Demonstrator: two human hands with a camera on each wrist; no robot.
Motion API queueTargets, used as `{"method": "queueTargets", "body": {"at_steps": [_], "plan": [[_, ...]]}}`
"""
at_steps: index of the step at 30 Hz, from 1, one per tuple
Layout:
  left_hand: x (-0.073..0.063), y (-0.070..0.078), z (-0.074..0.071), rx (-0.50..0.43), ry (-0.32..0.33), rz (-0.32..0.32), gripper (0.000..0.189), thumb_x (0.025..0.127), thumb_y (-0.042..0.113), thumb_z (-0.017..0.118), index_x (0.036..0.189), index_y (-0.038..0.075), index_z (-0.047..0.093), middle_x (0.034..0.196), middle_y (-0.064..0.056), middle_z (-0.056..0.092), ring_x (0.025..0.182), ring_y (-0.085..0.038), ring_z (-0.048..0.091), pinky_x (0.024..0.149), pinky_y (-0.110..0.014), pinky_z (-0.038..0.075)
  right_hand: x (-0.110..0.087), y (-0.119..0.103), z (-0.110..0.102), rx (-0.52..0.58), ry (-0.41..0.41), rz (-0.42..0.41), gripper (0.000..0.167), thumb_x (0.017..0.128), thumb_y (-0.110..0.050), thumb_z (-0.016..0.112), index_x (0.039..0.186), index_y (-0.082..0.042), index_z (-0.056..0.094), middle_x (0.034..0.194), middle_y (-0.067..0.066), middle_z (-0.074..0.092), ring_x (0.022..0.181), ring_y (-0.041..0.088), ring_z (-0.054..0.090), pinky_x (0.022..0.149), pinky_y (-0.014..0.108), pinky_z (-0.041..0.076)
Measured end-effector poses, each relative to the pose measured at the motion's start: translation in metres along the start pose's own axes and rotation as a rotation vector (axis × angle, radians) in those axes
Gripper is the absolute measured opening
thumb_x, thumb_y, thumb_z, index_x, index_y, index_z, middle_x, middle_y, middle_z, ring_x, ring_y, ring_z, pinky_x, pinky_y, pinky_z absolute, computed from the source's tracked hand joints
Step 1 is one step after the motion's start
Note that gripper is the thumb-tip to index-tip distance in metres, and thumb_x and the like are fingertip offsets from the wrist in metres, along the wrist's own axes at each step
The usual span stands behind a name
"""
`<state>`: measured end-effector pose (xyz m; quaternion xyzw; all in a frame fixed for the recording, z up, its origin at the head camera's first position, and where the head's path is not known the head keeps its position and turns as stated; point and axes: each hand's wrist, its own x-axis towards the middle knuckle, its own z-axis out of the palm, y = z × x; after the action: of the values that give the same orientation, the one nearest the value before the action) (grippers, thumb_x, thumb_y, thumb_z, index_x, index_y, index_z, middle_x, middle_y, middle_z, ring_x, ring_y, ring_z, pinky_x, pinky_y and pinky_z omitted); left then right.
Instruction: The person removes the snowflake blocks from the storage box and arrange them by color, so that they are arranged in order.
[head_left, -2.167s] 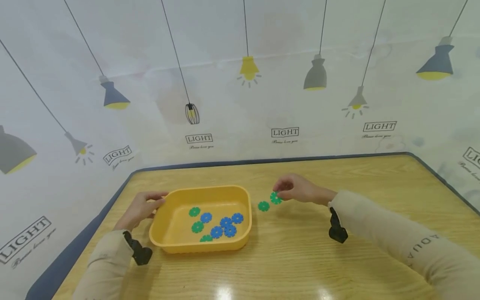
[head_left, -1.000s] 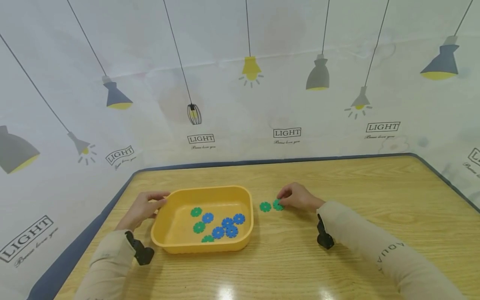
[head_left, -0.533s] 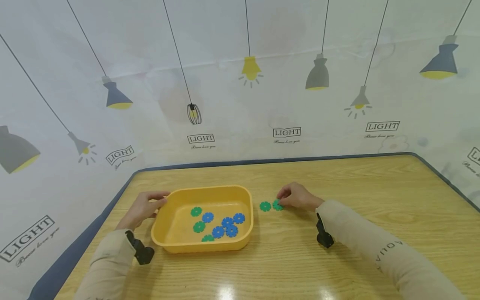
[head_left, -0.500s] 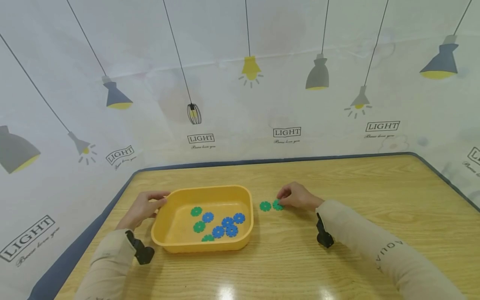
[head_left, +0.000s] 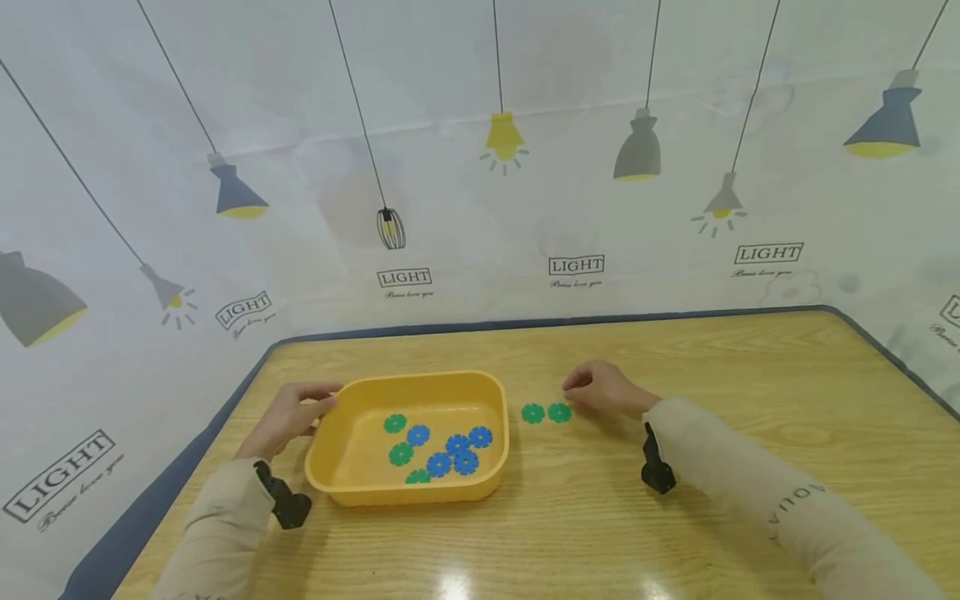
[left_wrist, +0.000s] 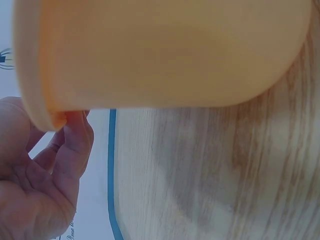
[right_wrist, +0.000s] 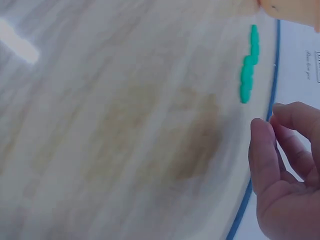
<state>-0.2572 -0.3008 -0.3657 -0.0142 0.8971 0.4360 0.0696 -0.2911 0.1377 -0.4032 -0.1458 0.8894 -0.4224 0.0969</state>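
My left hand [head_left: 285, 417] grips the left rim of a yellow plastic basin [head_left: 405, 497]. In the left wrist view its fingers curl under the lip of the basin. On the table right of the basin lie two green notched plastic discs, a left one [head_left: 532, 413] and a right one [head_left: 559, 412], side by side. Just beyond the right disc, my right hand [head_left: 606, 388] hovers with thumb and fingers loosely bent and nothing between them. The right wrist view shows a small gap between that hand [right_wrist: 287, 175] and the discs.
Inside the basin lie several blue discs [head_left: 438, 464] and green discs [head_left: 401, 454]. The wooden table [head_left: 675, 533] has a dark blue edge [head_left: 585, 320]. Behind it hangs a white sheet [head_left: 450, 183] printed with lamps.
The right hand brought a green disc down beside the other one, let go of it and drew back slightly up and right. The left hand and the basin have stayed put.
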Motion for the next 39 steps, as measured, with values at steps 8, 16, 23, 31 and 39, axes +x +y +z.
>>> {"method": "queueTargets", "body": {"at_steps": [8,16,23,31,39], "plan": [[0.000,-0.002,-0.001,-0.002,0.009,0.021,0.038,0.089,0.012,0.051,0.123,-0.005,0.048,0.103,-0.018,0.055,0.082,-0.019,0.054,0.063,-0.031,0.051,0.000,-0.041,-0.009,0.185,-0.077,-0.037,0.024,0.087,-0.013,0.055,0.103,0.006,0.058,0.093,0.018,0.058,0.089,0.030,0.057,0.077,0.038,0.048],[-0.003,-0.004,-0.005,-0.002,0.004,0.020,0.038,0.090,0.012,0.051,0.124,-0.004,0.047,0.105,-0.019,0.054,0.085,-0.021,0.054,0.065,-0.032,0.051,0.024,-0.104,0.006,0.179,-0.165,-0.157,0.021,0.087,-0.015,0.056,0.101,0.000,0.061,0.090,0.009,0.060,0.084,0.022,0.059,0.073,0.031,0.050],[-0.002,-0.007,-0.005,-0.018,0.013,0.032,0.037,0.090,0.011,0.051,0.124,-0.004,0.048,0.106,-0.019,0.054,0.081,-0.018,0.055,0.063,-0.031,0.051,0.048,-0.151,0.033,0.151,-0.207,-0.214,0.019,0.086,-0.013,0.058,0.100,-0.001,0.061,0.093,0.011,0.060,0.083,0.026,0.058,0.067,0.029,0.051],[0.000,-0.005,-0.002,-0.025,0.009,0.034,0.038,0.090,0.013,0.051,0.124,-0.004,0.048,0.108,-0.020,0.055,0.084,-0.020,0.056,0.064,-0.031,0.051,0.073,-0.175,0.060,0.160,-0.228,-0.237,0.019,0.086,-0.016,0.059,0.100,-0.003,0.062,0.094,0.010,0.060,0.081,0.023,0.058,0.065,0.025,0.051],[0.000,-0.002,-0.002,-0.031,0.008,0.031,0.037,0.089,0.011,0.051,0.123,-0.003,0.049,0.105,-0.018,0.055,0.082,-0.019,0.054,0.063,-0.030,0.051,0.088,-0.174,0.088,0.149,-0.306,-0.245,0.021,0.085,-0.016,0.060,0.101,-0.002,0.061,0.092,0.006,0.062,0.080,0.022,0.061,0.066,0.025,0.051]]}}
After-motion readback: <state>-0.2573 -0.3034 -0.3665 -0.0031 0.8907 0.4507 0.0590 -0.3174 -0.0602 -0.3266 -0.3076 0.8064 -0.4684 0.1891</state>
